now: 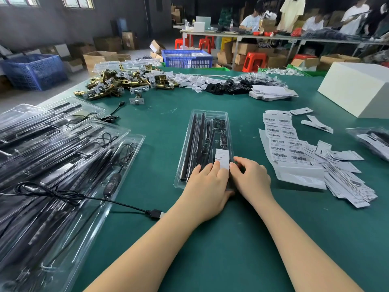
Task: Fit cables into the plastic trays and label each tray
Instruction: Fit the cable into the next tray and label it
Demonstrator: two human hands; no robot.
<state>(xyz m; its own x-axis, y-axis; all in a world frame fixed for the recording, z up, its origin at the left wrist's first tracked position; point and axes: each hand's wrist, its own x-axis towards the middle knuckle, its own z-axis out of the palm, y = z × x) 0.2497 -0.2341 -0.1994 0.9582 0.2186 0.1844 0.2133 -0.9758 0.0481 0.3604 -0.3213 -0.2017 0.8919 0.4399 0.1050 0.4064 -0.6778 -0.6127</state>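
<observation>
1. I see a clear plastic tray (pixel 190 131) lying lengthwise in the middle of the green table (pixel 231 239), its near end under both hands.
2. The tray holds long black bars (pixel 194 144) along its left side and a small black controller (pixel 223 139) with its coiled cable in the right compartment.
3. A white label (pixel 222 158) lies on the near right part of the tray, just nearer than the controller.
4. My left hand (pixel 207 186) rests over the tray's near end, fingers stretched out fairly flat, fingertips touching the label's near left edge.
5. My right hand (pixel 250 178) sits just beside it, fingers bent, tips meeting the label's near right edge. I cannot tell whether it pinches the label or only presses on it.
6. To the left, a stack of filled trays (pixel 63 148) spreads toward the near left edge; a loose black USB cable (pixel 126 204) runs off it onto the table.
7. To the right lie sheets of barcode stickers (pixel 282 140) and, nearer, a heap of white paper tags (pixel 345 178).
8. At the far side I see a pile of brass parts (pixel 117 82), a row of black and white pieces (pixel 227 85), and a white box (pixel 357 89) at far right.
9. People work at another table in the background.
</observation>
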